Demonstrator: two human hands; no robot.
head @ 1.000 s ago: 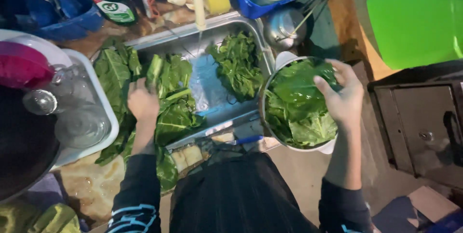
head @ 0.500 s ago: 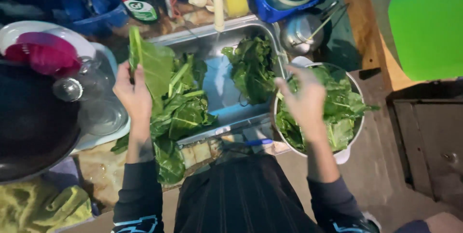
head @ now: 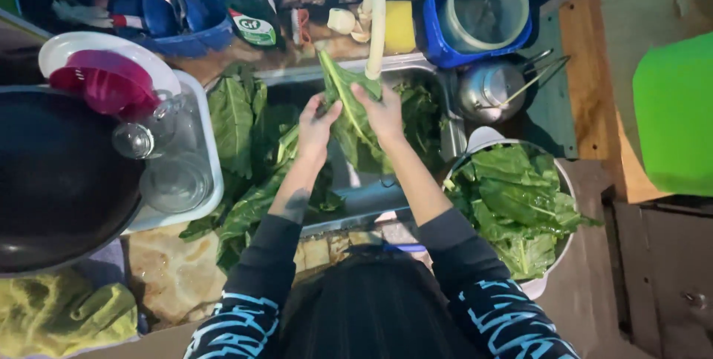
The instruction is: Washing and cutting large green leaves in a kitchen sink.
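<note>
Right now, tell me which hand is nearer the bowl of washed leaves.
Right. The right hand holds a leaf under the tap, on the side toward the bowl. The left hand grips the same leaf one place farther away.

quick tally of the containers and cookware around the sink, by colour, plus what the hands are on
Blue tubs: 2, blue tub and blue basin
Black pan: 1
White pot of greens: 1
Metal kettle: 1
Pink strainer: 1
Total: 6
Left hand and right hand hold one green leaf together under the tap.
</note>
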